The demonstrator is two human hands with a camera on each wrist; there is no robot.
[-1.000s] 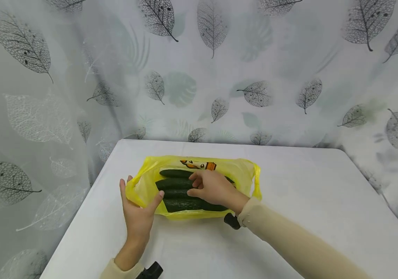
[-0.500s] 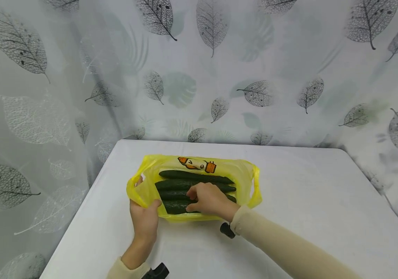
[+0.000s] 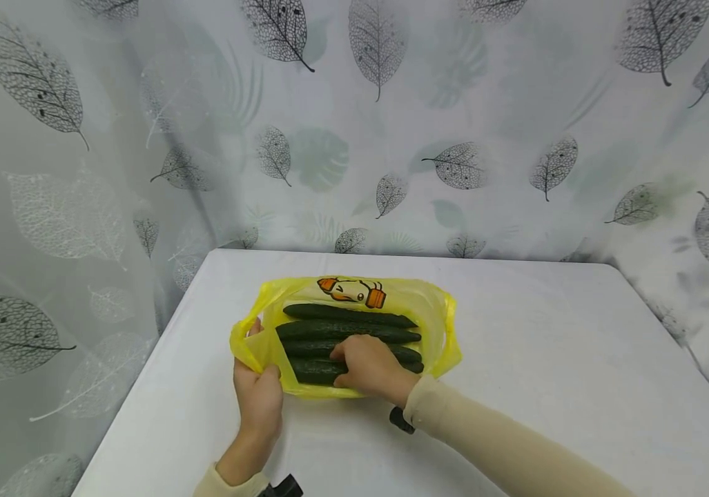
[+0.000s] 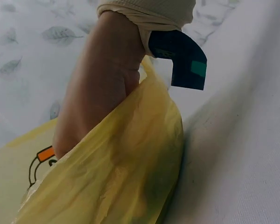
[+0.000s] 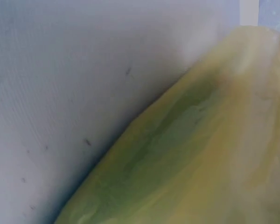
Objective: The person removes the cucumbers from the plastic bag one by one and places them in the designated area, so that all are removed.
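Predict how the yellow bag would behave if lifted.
The yellow bag would probably sag and crumple: its film looks thin and creased. The several cucumbers lying inside would likely weigh it down and, being long and rounded, might roll together.

White table, far corners rounded; pale backdrop behind, leaf-printed (mostly grey, some faint green).

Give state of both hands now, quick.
Left hand: closed, holding the yellow bag by its edge.
Right hand: closed around the nearest cucumber; grip firmness can't be told.
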